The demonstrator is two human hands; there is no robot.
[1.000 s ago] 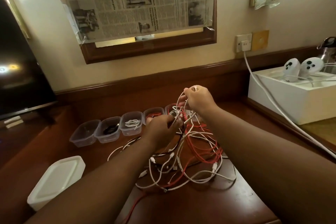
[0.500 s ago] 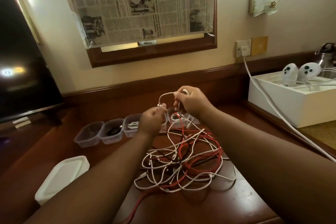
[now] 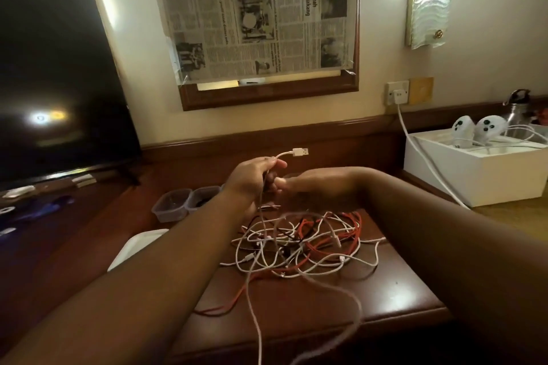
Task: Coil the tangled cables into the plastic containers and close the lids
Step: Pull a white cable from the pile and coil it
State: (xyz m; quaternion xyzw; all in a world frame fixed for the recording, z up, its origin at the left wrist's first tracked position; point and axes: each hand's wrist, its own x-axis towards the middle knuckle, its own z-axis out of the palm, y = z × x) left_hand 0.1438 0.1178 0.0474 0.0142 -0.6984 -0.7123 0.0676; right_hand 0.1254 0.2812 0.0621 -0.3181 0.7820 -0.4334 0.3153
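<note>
A tangle of white, red and black cables (image 3: 308,241) lies on the brown desk top (image 3: 394,287). My left hand (image 3: 252,176) grips a white cable (image 3: 258,290) just behind its USB plug (image 3: 300,152), which points right. The cable hangs down in a long blurred loop towards me. My right hand (image 3: 317,187) meets the left at the fingertips and seems to pinch the same cable. Two clear plastic containers (image 3: 172,206) stand left of my hands, one with a dark cable inside; the rest of the row is hidden behind my left hand.
White lids (image 3: 135,247) lie stacked at the left, partly under my left forearm. A white box (image 3: 474,181) with two white controllers (image 3: 477,130) stands at the right, a charger lead (image 3: 421,154) running to it from the wall socket. A dark TV screen (image 3: 59,68) fills the left.
My left hand has pulled one white cable's plug end free of the tangle and raised it. My right hand dropped lower and moved to the left hand. The view tilted up.
</note>
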